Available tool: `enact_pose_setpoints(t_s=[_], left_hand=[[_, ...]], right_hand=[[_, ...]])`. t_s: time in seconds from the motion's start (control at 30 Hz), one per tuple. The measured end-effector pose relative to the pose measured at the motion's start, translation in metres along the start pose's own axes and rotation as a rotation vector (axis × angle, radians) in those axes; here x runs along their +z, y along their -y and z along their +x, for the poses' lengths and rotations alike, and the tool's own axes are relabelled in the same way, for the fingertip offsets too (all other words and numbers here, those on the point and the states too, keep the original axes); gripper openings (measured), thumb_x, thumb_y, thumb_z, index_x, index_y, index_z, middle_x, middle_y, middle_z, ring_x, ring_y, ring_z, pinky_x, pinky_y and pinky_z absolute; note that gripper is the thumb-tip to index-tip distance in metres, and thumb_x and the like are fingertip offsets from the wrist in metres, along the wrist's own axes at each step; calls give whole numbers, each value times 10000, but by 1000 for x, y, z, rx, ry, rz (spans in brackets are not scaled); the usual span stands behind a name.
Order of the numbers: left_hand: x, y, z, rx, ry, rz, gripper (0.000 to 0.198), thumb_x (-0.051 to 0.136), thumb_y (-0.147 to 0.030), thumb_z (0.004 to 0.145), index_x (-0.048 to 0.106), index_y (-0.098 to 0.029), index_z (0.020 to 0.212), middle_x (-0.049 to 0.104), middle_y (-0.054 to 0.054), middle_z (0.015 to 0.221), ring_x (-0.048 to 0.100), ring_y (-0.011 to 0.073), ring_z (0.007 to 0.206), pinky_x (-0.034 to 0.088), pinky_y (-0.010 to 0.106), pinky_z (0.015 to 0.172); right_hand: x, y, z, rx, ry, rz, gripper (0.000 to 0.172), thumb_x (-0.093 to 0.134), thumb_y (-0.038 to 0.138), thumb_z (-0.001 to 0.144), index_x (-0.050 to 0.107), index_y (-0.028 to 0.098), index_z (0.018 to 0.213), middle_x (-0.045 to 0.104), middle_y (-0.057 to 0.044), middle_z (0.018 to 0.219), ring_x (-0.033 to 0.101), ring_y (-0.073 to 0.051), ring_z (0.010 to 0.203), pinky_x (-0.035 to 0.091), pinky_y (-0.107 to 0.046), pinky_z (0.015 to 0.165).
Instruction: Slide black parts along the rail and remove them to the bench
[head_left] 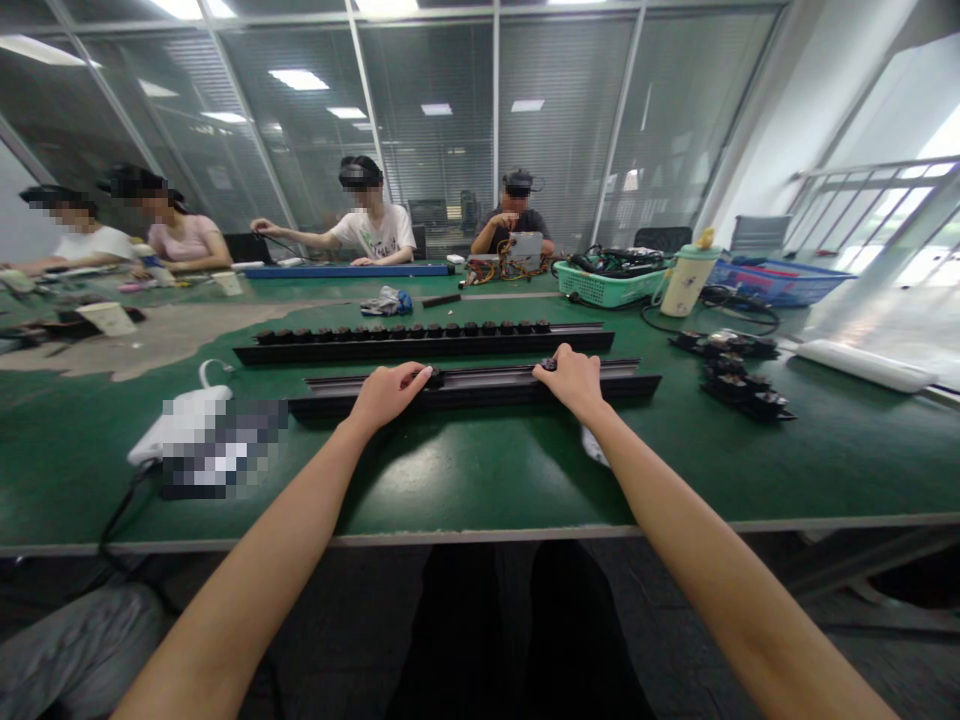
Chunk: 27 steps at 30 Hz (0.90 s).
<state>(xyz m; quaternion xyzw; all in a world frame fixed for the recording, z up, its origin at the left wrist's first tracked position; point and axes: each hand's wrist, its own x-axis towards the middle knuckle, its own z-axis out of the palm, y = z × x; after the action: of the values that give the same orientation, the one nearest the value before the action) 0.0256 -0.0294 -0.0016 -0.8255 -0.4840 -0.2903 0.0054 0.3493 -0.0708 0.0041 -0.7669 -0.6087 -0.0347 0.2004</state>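
Note:
A long black rail with a pale channel lies crosswise on the green table. My left hand is on its left half, thumb and fingers closed on a small black part in the channel. Toward the rail's right end, my right hand pinches another small black part in the channel. Behind lies a second black rail, with a row of several round black parts along its top; its right end shows bare channel.
Black modules lie to the right, near a green basket, a cup and a blue basket. At left are a white adapter and a paper cup. Several people sit across the table.

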Motion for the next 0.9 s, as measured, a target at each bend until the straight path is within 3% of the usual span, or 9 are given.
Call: enact_pose_setpoints(t_s=[0.9], left_hand=[[-1, -1, 0, -9, 2, 10, 599, 382, -644, 989, 776, -202, 1076, 721, 54, 736, 645, 216, 669, 408, 301, 655]], right_hand=[[-3, -5, 1, 33, 7, -2, 404, 546, 457, 924, 600, 113, 1129, 746, -171, 1068, 676, -337, 1061, 352, -406, 926]])
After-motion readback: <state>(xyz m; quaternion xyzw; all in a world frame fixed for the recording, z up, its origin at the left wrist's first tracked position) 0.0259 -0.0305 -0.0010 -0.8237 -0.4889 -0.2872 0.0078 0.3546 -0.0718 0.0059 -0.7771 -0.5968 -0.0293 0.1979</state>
